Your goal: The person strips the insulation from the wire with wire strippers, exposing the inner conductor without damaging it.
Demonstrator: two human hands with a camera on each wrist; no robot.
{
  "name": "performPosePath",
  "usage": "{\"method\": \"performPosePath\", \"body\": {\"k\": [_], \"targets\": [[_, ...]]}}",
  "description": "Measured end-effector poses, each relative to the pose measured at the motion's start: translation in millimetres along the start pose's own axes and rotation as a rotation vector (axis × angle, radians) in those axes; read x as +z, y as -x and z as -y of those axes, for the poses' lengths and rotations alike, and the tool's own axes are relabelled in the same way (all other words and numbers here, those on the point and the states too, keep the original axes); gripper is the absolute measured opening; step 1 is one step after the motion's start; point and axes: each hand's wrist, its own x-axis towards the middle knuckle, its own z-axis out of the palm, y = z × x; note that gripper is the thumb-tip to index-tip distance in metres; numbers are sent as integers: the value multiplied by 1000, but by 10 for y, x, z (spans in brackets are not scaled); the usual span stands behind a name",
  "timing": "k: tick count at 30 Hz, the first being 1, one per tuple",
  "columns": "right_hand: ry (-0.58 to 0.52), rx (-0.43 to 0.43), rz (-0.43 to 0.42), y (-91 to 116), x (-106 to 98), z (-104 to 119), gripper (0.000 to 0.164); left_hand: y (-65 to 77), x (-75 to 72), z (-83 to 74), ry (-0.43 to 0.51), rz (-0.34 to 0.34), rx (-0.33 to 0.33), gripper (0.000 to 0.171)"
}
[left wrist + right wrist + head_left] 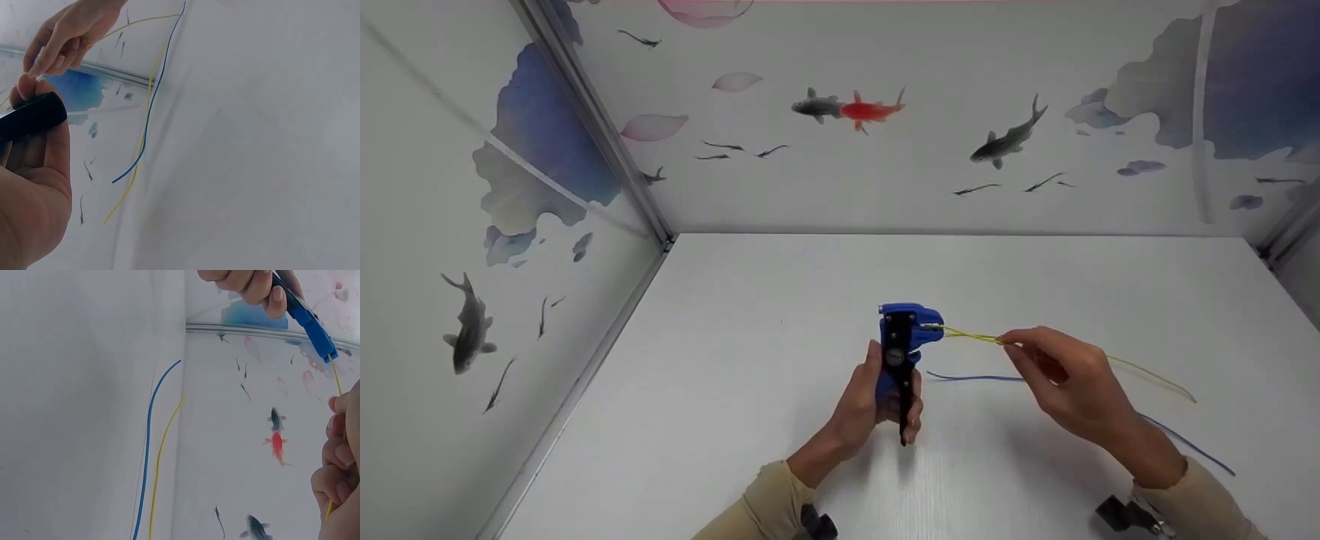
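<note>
My left hand [859, 405] grips the handles of a blue and black wire stripper [897, 334], which stands upright above the white table. Thumb and fingertips of my right hand [1072, 386] pinch a yellow wire [971, 335] to the right of the tool. One end of that wire runs into the blue head of the stripper, and its tail comes out behind the hand. Below them lies a blue wire [976, 377], partly hidden by my right hand and wrist. A yellow strand [158, 461] runs beside the blue wire in the right wrist view.
The white table [735, 337] is bordered by a back wall [885, 187] and a left wall [405, 225] printed with fish and blue patches. A metal frame post [592, 112] marks their corner. Dark devices are strapped near both sleeves.
</note>
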Motion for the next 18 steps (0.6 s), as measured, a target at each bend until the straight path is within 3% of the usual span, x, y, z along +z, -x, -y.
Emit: {"method": "performPosePath", "body": {"k": [7, 14, 18], "targets": [[-4, 11, -1, 3, -2, 7, 39, -1, -1, -3, 9, 31, 0, 85], [-1, 33, 17, 1, -18, 0, 39, 5, -7, -3, 32, 45, 18, 78], [-7, 14, 21, 0, -30, -20, 41, 3, -8, -1, 38, 52, 14, 85]]}}
